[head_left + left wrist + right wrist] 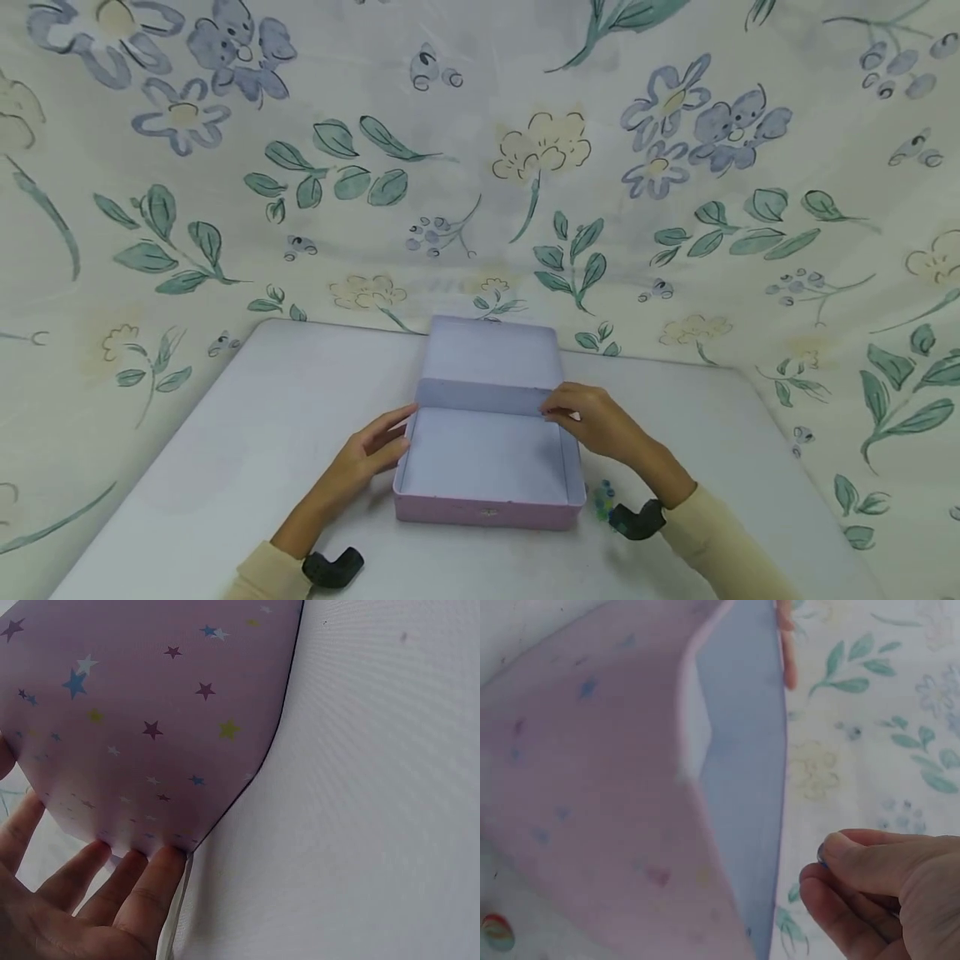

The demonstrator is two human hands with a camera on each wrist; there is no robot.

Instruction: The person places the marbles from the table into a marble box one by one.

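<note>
A pink box (487,467) sits mid-table (225,450), near the front edge, lid (489,357) swung open & leaning back toward the flowered cloth (480,167) behind. Box is nearly square from the head view; its hinge side lies left-right, open side facing up, clasp side toward the person. Inside is plain pale, nothing seen in it.

Left hand (371,454) rests against the box's left wall, fingers (146,881) straight-ish, tips touching the starred pink outside; no clamp round it. Right hand (592,421) is at the right back corner by the hinge; the right wrist view shows thumb & forefinger pinched together round something small & dark, too hidden to name. Whether it also touches the box can't be told.

Small marbles (602,498), greenish, lie on the table just beside the box's right front corner, partly hidden by the right wrist strap. Wrist views are blurred & cropped; the box fills most of each.
</note>
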